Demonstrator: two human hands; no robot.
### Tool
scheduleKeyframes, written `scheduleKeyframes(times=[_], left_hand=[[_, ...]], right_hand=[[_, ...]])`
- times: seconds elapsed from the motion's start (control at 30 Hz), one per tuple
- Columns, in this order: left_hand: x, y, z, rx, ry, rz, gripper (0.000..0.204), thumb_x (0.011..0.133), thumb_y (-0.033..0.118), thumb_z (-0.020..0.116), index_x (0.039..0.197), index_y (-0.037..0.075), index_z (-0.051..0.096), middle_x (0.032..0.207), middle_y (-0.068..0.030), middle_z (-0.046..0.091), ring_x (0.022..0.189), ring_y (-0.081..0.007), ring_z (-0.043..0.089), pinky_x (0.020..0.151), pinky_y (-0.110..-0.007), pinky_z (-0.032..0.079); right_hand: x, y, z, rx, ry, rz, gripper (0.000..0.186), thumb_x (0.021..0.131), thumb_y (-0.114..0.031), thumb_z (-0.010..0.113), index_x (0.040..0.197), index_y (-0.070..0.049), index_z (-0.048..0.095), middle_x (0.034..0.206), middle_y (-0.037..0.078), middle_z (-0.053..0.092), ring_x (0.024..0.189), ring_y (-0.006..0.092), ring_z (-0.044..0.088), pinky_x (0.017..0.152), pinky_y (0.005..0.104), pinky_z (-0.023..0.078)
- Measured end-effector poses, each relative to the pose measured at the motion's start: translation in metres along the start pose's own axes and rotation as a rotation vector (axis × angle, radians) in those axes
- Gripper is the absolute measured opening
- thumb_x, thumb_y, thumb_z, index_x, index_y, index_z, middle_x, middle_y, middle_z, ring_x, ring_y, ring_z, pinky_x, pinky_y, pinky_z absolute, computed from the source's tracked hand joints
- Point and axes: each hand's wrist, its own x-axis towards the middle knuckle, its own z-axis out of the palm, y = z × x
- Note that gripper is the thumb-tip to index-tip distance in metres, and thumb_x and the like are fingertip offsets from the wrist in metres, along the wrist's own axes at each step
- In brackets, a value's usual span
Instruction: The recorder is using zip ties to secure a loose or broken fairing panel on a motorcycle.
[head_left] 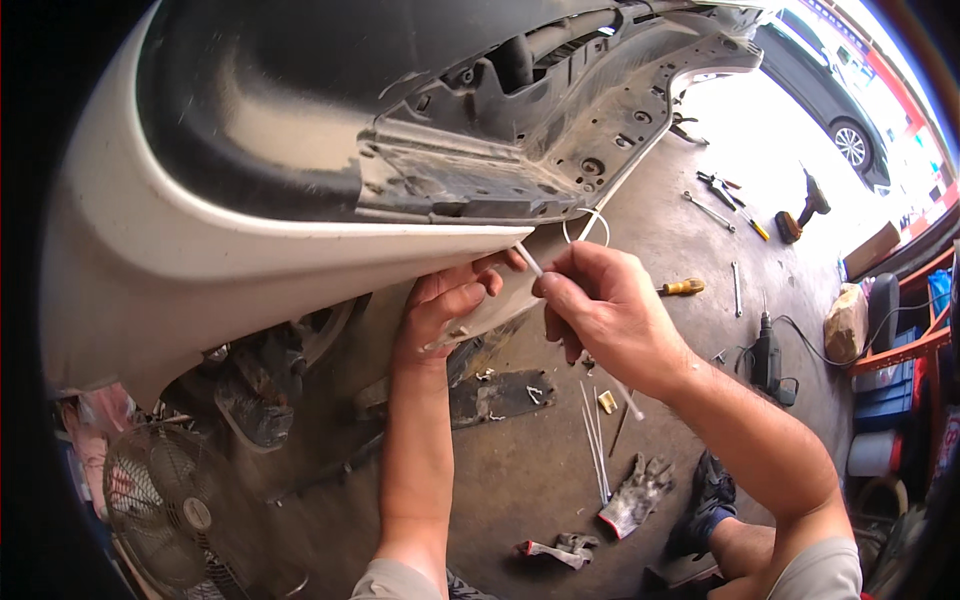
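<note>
A white cable tie [528, 258] is pinched between the thumb and fingers of my right hand [610, 310]. Its upper end meets the lower edge of the white bumper [330, 255]; a white length shows again below my hand. Under that edge, my left hand [445, 300] is curled with its palm up and its fingertips close to the tie. What those fingers hold, if anything, is hidden. Just above my right hand, a thin white loop [568, 228] hangs at the corner of the dusty black underbody panel [470, 185].
Loose cable ties [594, 440] and work gloves [640, 495] lie on the floor below my hands. To the right are a yellow-handled screwdriver [684, 287], a wrench [709, 212], a corded drill [768, 360] and a cordless drill [803, 208]. A fan [165, 505] stands lower left.
</note>
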Motion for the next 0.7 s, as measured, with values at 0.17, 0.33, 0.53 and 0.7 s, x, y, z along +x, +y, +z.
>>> scheduleKeyframes(times=[0.17,0.33,0.53,0.7], left_hand=[[0.001,-0.002,0.003,0.01,-0.001,0.031,0.046,0.076,0.014,0.059,0.12,0.002,0.055,0.116,-0.0118,0.057,0.106,-0.0223,0.055,0.078,-0.027,0.042],[-0.004,-0.003,0.003,-0.011,0.052,0.059,0.047,0.077,0.01,0.058,0.123,0.003,0.052,0.119,-0.0118,0.056,0.105,-0.0228,0.055,0.078,-0.028,0.042],[-0.01,-0.012,-0.007,-0.014,0.019,0.052,0.048,0.079,0.01,0.057,0.126,0.002,0.048,0.12,-0.0132,0.055,0.105,-0.0246,0.055,0.079,-0.028,0.042],[-0.014,-0.014,-0.008,-0.022,0.078,0.073,0.046,0.082,0.015,0.059,0.125,0.001,0.05,0.122,-0.0138,0.054,0.102,-0.0252,0.056,0.081,-0.028,0.04]], right_hand=[[0.011,-0.009,0.004,0.041,0.023,0.028,0.021,0.091,-0.015,0.051,0.085,0.005,0.056,0.06,0.006,0.059,0.05,0.0099,0.055,0.046,0.0259,0.045],[0.019,-0.006,0.01,0.108,0.042,-0.021,0.021,0.091,-0.014,0.05,0.085,0.005,0.056,0.06,0.005,0.058,0.049,0.0091,0.054,0.045,0.0241,0.044],[0.019,-0.009,0.008,0.102,0.022,-0.001,0.02,0.092,-0.014,0.05,0.085,0.004,0.055,0.06,0.005,0.057,0.046,0.0087,0.052,0.044,0.0238,0.043],[0.021,-0.007,0.006,0.093,0.023,-0.012,0.019,0.091,-0.013,0.05,0.084,0.004,0.056,0.06,0.005,0.058,0.046,0.0087,0.052,0.043,0.0235,0.043]])
